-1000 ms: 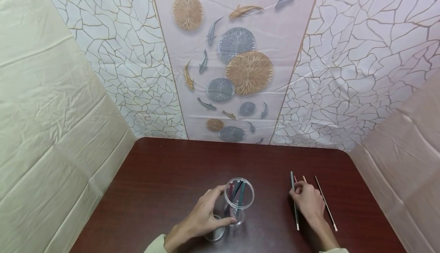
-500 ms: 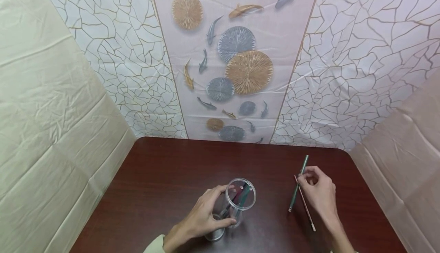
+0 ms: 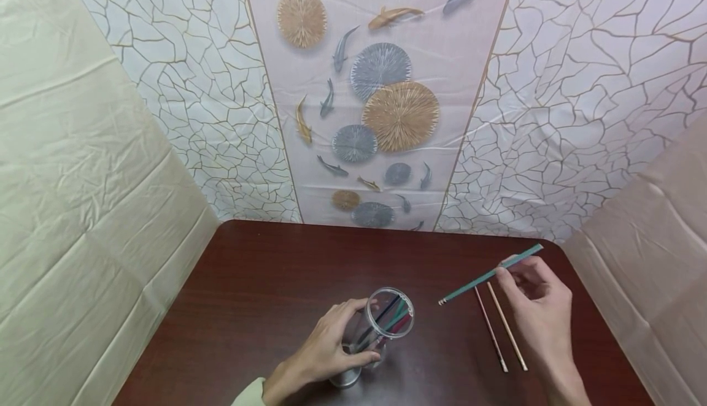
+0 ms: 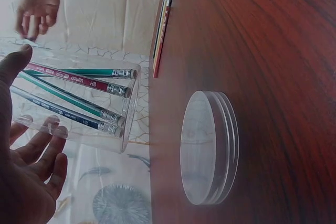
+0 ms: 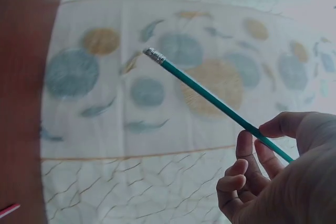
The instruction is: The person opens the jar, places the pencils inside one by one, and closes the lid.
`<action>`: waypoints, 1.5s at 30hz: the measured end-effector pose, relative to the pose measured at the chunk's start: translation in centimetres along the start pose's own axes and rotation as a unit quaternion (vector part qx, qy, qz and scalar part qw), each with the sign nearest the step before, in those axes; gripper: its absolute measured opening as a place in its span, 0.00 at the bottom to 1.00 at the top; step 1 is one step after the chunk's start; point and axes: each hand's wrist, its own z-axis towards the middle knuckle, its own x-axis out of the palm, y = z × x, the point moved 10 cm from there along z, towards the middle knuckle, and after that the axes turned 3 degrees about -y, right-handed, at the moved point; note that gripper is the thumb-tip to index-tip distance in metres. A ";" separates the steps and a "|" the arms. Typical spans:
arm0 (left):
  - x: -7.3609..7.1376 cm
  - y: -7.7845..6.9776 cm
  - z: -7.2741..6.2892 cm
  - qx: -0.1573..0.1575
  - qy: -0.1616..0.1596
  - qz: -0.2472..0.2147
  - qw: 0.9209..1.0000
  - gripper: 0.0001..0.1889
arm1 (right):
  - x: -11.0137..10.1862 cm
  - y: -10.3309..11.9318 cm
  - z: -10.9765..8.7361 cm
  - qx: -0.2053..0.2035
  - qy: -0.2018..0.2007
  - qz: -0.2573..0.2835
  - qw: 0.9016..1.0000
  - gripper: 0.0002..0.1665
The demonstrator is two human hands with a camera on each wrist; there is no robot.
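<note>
My left hand (image 3: 331,344) grips a clear plastic jar (image 3: 411,320), thumb on one side and fingers on the other. The jar is tilted. Inside it lie several pencils, among them a red pencil (image 4: 79,78) and a dark blue pencil (image 4: 58,109), their eraser ends together at one end. Between thumb and fingertips, my right hand (image 3: 544,311) pinches a green pencil (image 3: 469,286) above the table, its eraser end pointing toward the jar. Below that hand, a red pencil (image 3: 490,332) and a pale yellow pencil (image 3: 507,326) lie side by side on the table.
A clear round lid (image 4: 210,148) lies on the dark wooden table (image 3: 265,283) beside the jar, partly behind my left hand in the head view. A patterned cloth (image 3: 397,118) hangs behind the table, with plain beige cloth (image 3: 83,210) at the sides.
My right hand has picked the green pencil up off the table and turned it from lengthwise to slanting. That hand moved up and right. The pencils in the jar shifted to the right.
</note>
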 end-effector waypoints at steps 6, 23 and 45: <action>0.1 0.0 0.0 -0.005 0.004 0.003 1.000 0.45 | -0.3 2.0 -1.0 0.028 0.002 0.124 0.992 0.08; 0.2 0.1 0.0 -0.004 0.003 0.007 1.000 0.45 | 0.4 4.9 -3.2 0.034 0.049 0.184 0.981 0.09; -0.2 -0.5 0.2 0.021 -0.006 0.014 1.000 0.46 | 5.1 3.2 -5.5 -0.007 0.158 0.117 0.981 0.10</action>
